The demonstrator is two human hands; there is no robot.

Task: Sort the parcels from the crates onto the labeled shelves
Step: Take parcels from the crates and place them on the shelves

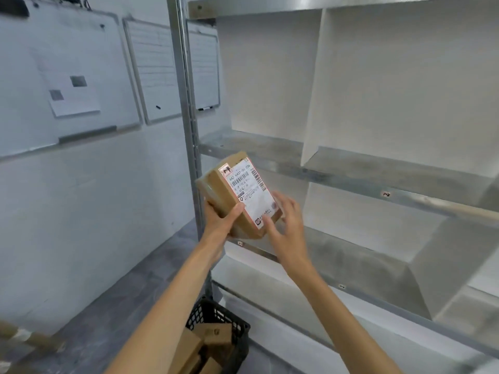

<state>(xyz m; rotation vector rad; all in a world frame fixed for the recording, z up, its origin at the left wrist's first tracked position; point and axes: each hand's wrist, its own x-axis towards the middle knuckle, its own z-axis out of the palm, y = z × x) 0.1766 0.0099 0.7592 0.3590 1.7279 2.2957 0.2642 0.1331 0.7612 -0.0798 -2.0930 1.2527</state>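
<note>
Brown cardboard makes up the parcel (216, 193), which is held up just left of the frame's centre, in front of the metal shelves (351, 170). It is tilted, with its upper end leaning away toward the upper right. A white shipping label (249, 190) with barcodes and a red-edged border covers its broad face.

The left hand (220, 220) grips the parcel from below at its lower left corner. Its thumb curls over the front edge beside the label, and its other fingers are hidden behind the box. The right hand (287, 222) is at the parcel's lower right, with fingers spread and nearly straight. Their tips touch the label's lower edge and the box's right side.

The shelves fill the right half of the frame. They are grey galvanised boards split into bays by white dividers (313, 90), with small tags (386, 194) on the front edges that are too blurred to read. An upright post (183, 103) runs down the middle of the frame just behind the parcel.

At bottom centre, under the forearms, a black mesh crate (239, 333) sits on the grey floor (108, 306) with more brown boxes (213, 334) inside. Whiteboards (151, 71) hang on the white wall in the upper left, one with sheets of paper (73, 87) stuck to it.
</note>
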